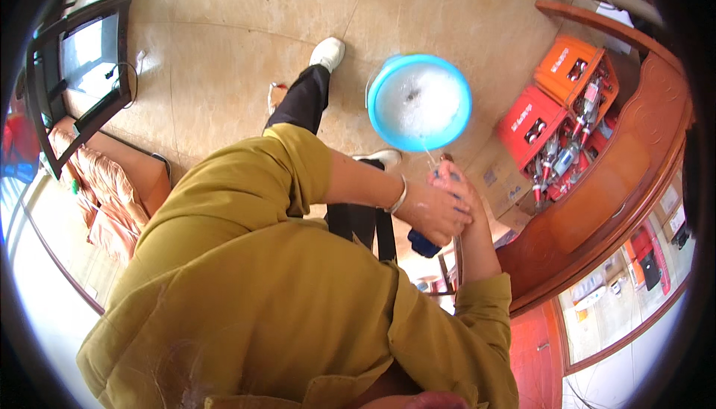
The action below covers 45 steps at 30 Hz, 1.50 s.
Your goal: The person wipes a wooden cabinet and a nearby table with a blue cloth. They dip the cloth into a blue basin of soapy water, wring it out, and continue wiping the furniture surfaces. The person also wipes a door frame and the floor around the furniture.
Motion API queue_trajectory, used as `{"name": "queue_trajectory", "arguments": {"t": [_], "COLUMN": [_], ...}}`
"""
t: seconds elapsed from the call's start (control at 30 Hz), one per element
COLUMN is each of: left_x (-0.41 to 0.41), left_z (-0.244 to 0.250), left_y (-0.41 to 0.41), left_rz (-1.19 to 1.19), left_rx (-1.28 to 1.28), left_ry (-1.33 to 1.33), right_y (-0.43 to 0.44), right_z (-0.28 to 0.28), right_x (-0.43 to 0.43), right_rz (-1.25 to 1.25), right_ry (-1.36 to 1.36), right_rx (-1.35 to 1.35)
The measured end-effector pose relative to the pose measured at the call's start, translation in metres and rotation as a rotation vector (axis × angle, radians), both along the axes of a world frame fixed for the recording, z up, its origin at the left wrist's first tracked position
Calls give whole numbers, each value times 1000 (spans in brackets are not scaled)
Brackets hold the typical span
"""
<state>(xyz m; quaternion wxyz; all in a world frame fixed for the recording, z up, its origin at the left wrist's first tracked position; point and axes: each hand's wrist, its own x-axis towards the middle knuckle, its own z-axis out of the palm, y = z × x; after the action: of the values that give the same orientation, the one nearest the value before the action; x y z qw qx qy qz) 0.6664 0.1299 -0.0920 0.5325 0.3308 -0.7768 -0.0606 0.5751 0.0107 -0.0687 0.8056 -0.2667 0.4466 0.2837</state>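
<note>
My left hand [433, 213], with a bracelet at the wrist, and my right hand [458, 185] are close together, both wrapped around a dark blue cloth [425, 244]. The cloth looks twisted; one end hangs below my left hand, and small bits show between the fingers. A thin stream of water [428, 150] runs from beside my right hand towards the rim of a light blue bucket [469, 104]. White foam [430, 96] covers the water in that bucket, with a small dark patch in it. My hands are outside the bucket, on my side of its rim.
Red [531, 124] and orange [565, 65] crates with bottles stand right of the bucket, near a cardboard box [495, 177] and a carved wooden furniture panel [604, 196]. A dark-framed screen [89, 51] and a padded orange seat [126, 171] are at left. My white shoe [328, 54] is on the floor.
</note>
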Motion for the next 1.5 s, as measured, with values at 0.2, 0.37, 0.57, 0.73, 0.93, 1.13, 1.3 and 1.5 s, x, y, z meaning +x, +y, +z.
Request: {"name": "queue_trajectory", "arguments": {"t": [0.2, 0.37, 0.57, 0.73, 0.93, 1.13, 1.3, 1.5], "left_x": [-8, -32, -57, -62, -64, -64, 1, 72], "left_z": [20, 25, 30, 25, 27, 33, 54, 41], "left_y": [-5, -19, -36, -37, -33, -33, -33, -7], "left_rz": [-188, -185, -332, -315, -251, -231, -149, 474], "left_rx": [28, 79, 546, 601, 635, 669, 865, 1336], "left_ry": [-217, -502, -754, -813, -795, -759, -366, 1516], "right_y": [5, -5, -5, 2, 13, 13, -15, -14], "right_z": [15, 33, 28, 22, -6, 5, 26, 99], "right_x": [2, 22, 32, 38, 20, 22, 23, 18], "right_rz": [169, 439, 672, 797, 769, 833, 184, 34], "right_ry": [33, -48, -21, -48, -50, 1, -64, -97], "right_rx": [-241, -519, -709, -914, -993, -1012, -821, -731]}}
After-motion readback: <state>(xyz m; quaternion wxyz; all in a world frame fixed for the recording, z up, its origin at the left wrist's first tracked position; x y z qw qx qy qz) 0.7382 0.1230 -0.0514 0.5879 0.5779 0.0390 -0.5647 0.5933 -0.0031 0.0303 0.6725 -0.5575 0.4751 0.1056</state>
